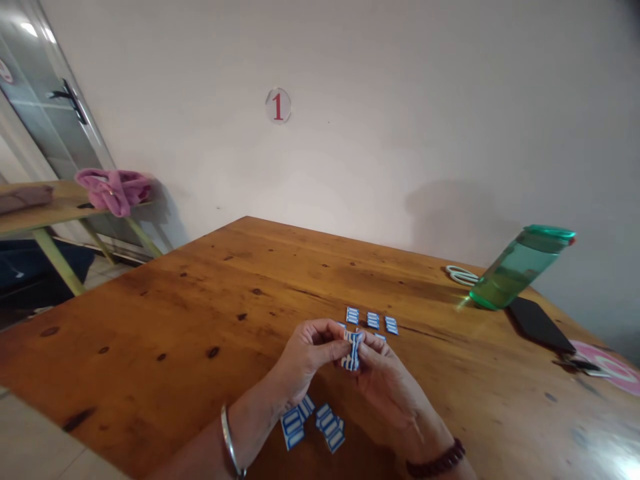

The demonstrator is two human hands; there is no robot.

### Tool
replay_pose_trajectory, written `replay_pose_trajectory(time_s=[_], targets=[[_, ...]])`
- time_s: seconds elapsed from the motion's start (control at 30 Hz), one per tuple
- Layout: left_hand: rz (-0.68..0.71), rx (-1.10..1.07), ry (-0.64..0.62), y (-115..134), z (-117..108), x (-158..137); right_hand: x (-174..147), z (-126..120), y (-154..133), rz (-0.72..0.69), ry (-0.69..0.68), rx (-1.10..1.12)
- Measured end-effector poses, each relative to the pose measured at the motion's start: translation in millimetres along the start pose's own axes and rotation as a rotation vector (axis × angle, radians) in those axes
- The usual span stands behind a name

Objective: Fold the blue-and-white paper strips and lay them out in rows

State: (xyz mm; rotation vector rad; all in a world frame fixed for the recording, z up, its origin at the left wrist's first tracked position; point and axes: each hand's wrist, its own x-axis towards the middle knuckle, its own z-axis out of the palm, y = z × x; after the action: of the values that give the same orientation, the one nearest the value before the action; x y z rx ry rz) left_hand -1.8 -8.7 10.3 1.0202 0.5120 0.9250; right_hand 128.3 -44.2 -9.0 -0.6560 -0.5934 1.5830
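The only thing we can properly read here is a red 1 [278, 107] on the round sign [279, 105] up on the wall [350, 167]. We can't make out any lettering on the blue-and-white cards [353, 315], and the sticker [5, 71] on the door [35, 80] gets cut off at the edge, so we can't read that either.

On table [190, 313]: cards [353, 315] beyond and nearer than left hand [305, 353] and right hand [385, 380]; at right, bottle [515, 273], cable [461, 276] beside. Far left: cloth [116, 191] on bench [55, 212].

The cards [352, 361] look papery, the table [195, 313] glossy wood.
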Motion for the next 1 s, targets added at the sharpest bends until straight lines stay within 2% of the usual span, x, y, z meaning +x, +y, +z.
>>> replay_pose_trajectory(time_s=[0.13, 0.33, 1.0], targets=[[0.024, 0.014, 0.008, -1.0, -0.8, 1.7, 0.7, -0.6, 0.6, -0.006, -0.007, -0.016], [0.042, 0.027, 0.008, -0.9, -0.6, 1.9, -0.6, 1.0, 0.5, -0.034, 0.055, -0.023], [0.054, 0.042, 0.012, 1.3, -0.1, 1.4, -1.8, 4.8, -1.5, -0.057, 0.013, -0.072]])
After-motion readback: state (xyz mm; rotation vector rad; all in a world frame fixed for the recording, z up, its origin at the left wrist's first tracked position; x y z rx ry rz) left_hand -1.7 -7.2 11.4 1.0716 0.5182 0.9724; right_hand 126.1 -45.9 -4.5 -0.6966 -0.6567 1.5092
